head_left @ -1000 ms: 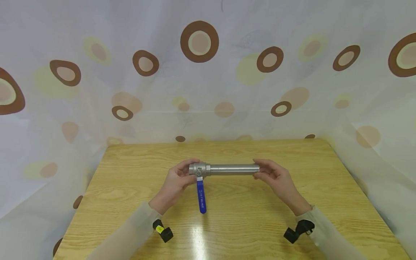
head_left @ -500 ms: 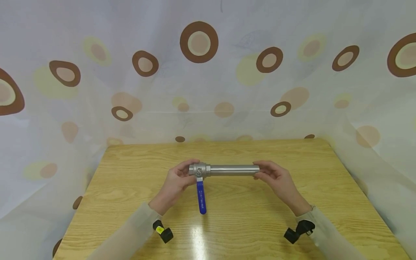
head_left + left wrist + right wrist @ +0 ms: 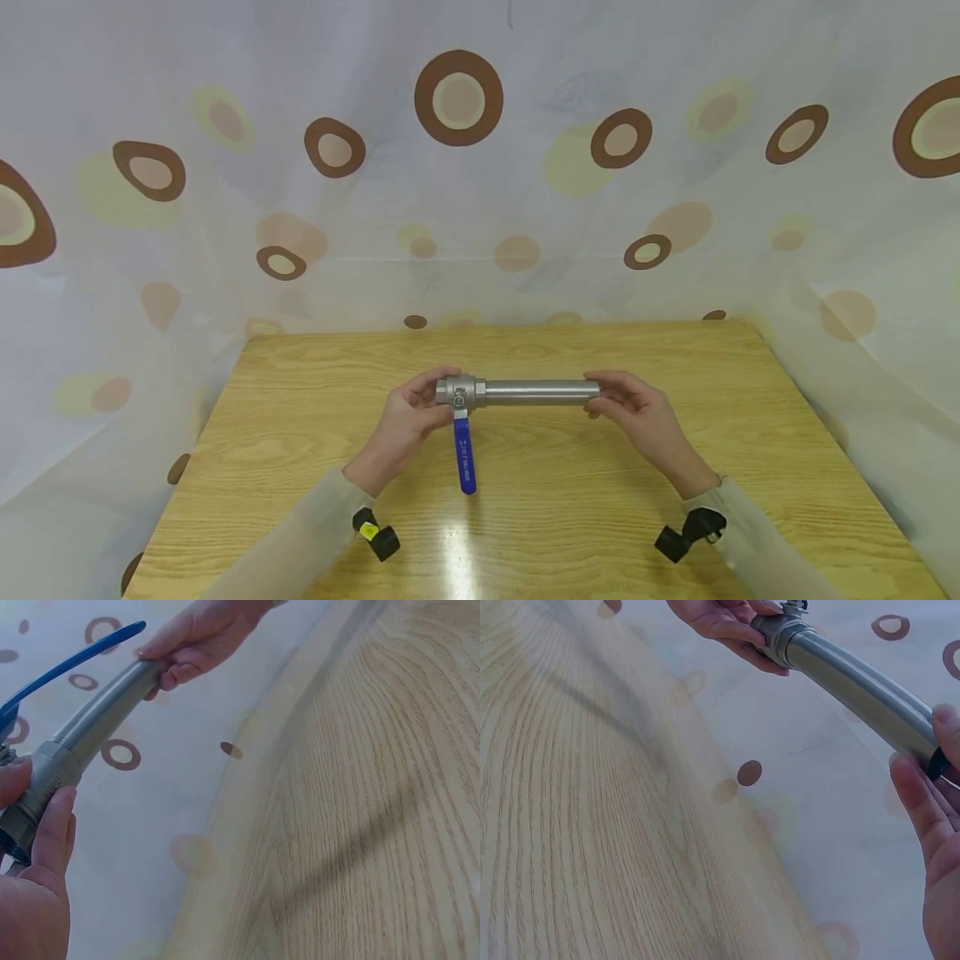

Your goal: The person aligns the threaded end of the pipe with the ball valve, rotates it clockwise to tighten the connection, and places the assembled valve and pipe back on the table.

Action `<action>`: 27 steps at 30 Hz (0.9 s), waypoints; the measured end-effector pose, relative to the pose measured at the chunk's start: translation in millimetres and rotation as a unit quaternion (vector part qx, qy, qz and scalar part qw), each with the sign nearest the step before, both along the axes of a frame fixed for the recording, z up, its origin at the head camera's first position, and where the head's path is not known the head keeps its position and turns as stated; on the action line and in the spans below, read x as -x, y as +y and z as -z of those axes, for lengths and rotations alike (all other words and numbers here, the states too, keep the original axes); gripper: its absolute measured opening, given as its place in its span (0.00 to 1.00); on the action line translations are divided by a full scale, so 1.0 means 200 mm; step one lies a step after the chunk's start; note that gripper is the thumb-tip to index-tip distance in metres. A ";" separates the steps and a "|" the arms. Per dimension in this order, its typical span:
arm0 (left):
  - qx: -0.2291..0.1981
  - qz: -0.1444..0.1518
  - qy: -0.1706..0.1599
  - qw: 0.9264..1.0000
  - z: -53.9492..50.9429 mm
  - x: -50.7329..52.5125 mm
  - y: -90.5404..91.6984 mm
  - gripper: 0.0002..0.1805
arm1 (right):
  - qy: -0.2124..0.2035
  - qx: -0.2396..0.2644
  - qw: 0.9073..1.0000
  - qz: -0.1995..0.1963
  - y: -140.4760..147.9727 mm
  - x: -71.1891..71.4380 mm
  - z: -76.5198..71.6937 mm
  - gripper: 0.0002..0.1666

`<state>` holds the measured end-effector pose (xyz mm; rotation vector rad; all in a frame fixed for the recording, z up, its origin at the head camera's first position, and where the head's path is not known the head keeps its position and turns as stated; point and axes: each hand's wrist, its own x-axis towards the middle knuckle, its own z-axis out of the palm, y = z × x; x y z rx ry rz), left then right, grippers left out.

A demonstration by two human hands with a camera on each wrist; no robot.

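Note:
Between both hands, a steel ball valve [image 3: 461, 387] is joined to a straight metal pipe [image 3: 536, 392], held level above the table. The valve's blue lever handle [image 3: 465, 458] points toward me, across the pipe's line. My left hand [image 3: 401, 425] grips the valve body, thumb on the near side and fingers on the far side. At the pipe's other end my right hand [image 3: 641, 417] pinches it between thumb and fingers. In the left wrist view the valve's open hex end [image 3: 16, 832] shows between the fingers. The right wrist view shows the pipe's dark end [image 3: 936, 763] in the right hand.
A wood-grain table [image 3: 540, 517] lies under the hands. White sheeting [image 3: 525, 200] with brown and yellow circles rises behind and along both sides. Each wrist carries a small black camera mount, the left one [image 3: 375, 533] with a yellow label.

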<state>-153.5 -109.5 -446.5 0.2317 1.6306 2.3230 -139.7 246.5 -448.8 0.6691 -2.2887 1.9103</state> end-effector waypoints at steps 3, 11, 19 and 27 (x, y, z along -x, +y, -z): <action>-0.001 0.001 0.001 1.000 0.00 0.00 0.00 0.28 | -0.001 0.008 1.000 -0.006 0.01 0.00 0.01 0.22; 0.001 0.000 0.005 1.000 0.00 0.01 0.00 0.28 | -0.006 0.019 1.000 -0.022 0.01 0.01 0.02 0.25; -0.004 0.000 0.000 1.000 0.02 0.01 0.00 0.29 | -0.014 -0.016 1.000 0.010 0.00 0.00 0.01 0.22; -0.003 -0.007 0.006 1.000 0.02 0.01 0.00 0.28 | -0.004 -0.001 1.000 -0.014 -0.01 0.01 0.01 0.26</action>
